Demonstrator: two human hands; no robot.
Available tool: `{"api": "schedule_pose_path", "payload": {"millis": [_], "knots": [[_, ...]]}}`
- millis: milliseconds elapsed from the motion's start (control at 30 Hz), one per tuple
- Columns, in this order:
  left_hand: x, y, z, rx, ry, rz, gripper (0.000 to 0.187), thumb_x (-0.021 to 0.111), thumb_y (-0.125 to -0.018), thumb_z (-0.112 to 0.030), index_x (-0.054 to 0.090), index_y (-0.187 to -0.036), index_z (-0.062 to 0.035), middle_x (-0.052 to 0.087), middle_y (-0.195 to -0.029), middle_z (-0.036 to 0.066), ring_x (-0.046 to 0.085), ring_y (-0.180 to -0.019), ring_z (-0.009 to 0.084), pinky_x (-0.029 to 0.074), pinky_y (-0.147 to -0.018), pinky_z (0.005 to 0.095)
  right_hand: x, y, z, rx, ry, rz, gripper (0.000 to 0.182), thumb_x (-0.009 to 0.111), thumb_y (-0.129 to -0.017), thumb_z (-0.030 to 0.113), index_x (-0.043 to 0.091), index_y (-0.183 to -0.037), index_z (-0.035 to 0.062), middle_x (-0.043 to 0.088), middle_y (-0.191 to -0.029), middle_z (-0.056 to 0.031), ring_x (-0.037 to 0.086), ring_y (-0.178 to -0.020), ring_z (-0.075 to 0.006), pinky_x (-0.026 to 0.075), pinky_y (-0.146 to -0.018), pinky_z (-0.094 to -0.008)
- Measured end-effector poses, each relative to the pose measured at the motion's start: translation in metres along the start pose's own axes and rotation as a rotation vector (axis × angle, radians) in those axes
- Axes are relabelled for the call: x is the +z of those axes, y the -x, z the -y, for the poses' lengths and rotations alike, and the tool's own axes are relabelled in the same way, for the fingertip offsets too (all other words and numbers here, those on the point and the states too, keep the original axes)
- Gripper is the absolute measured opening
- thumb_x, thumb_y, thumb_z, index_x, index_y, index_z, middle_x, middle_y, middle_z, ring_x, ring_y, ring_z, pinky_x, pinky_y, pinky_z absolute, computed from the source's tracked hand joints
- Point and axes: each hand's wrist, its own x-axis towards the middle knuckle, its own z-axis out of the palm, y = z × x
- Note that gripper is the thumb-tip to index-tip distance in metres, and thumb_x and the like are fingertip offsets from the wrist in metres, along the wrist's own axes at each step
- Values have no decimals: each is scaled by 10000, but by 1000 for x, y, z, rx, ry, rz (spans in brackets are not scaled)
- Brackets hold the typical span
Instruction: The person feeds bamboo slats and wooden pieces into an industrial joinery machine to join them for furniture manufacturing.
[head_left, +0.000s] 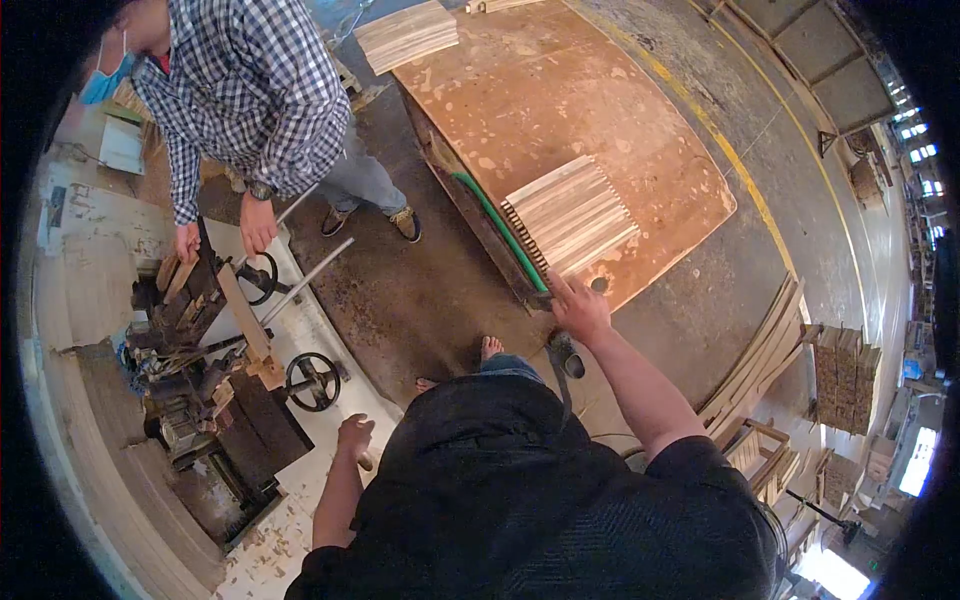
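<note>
My right hand (580, 308) reaches to the near corner of a row of light wooden strips (570, 215) laid side by side on a worn brown table (660, 130). Its index finger points at or touches the strip ends; contact is hard to make out. Low on the left, my left hand (356, 436) hangs over the pale machine bed (340, 400), near a black handwheel (313, 382). Its fingers look curled, and whether something is in them cannot be made out.
A co-worker in a checked shirt (255, 90) stands at the machine (200, 370), hands near its wooden pieces. A green strip (500, 230) runs along the table's edge. More strips (405, 35) lie at the table's far end. Long boards (750, 350) and stacked wood (845, 380) stand right.
</note>
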Motion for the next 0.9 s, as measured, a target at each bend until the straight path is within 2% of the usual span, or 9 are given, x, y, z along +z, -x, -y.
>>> {"api": "schedule_pose_path", "payload": {"millis": [67,133,367,467,533,567,633,700,900], "knots": [[-7,7,-13,3,-58,-36,469,710,-847,-292,629,-1250,-64,724,-969,160,710,-805,223,559,-779,357,-1,-2,0,-1,26,38,577,620,-875,264,459,-1429,272,616,-1044,-128,667,-822,-349,565,-699,-465],[-11,12,-24,62,-45,-67,456,700,-849,-284,630,-1236,-53,727,-953,151,704,-785,218,557,-768,356,2,-3,-3,-78,16,-99,566,606,-866,218,473,-1408,312,594,-938,-104,665,-760,-325,571,-613,-446],[-5,21,-49,57,42,-46,441,690,-857,-254,626,-1230,-29,714,-896,126,690,-792,196,550,-762,344,5,-10,-9,-62,56,-51,472,612,-874,226,551,-1341,264,604,-860,-108,665,-731,-325,567,-635,-457],[0,18,-39,59,5,-25,441,693,-855,-251,625,-1235,-36,712,-905,126,685,-817,187,544,-770,329,4,-12,-9,-72,45,-50,473,649,-839,210,580,-1304,252,593,-894,-100,658,-797,-313,558,-671,-452],[6,11,-20,49,9,-20,443,695,-855,-251,625,-1237,-39,711,-912,128,683,-828,184,542,-772,321,-6,-13,-6,-133,98,-146,539,698,-773,203,583,-1298,246,570,-1037,-98,603,-991,-310,520,-818,-462],[8,8,-11,63,24,-36,441,697,-854,-254,627,-1233,-41,712,-921,135,686,-816,192,544,-769,325,-10,-14,-3,-132,98,-144,539,698,-773,203,583,-1298,246,570,-1037,-98,603,-991,-310,520,-818,-462],[10,12,-7,76,37,-51,440,699,-853,-258,629,-1230,-42,713,-930,141,689,-804,199,545,-765,330,-17,-19,0,-215,72,-194,617,727,-700,205,574,-1295,259,503,-1207,-109,470,-1201,-345,426,-986,-510],[7,32,-24,-37,112,-31,447,694,-852,-269,628,-1225,-31,717,-949,157,697,-787,222,551,-770,353,-16,-24,0,-252,87,-230,617,728,-688,197,579,-1284,247,487,-1252,-116,452,-1227,-355,408,-1009,-516],[3,28,-24,21,-44,-60,465,691,-848,-272,622,-1232,-18,720,-983,170,704,-808,233,554,-785,363,-10,-30,-5,-310,126,-273,611,724,-672,180,588,-1266,225,458,-1332,-129,418,-1276,-377,391,-1035,-523]]}}
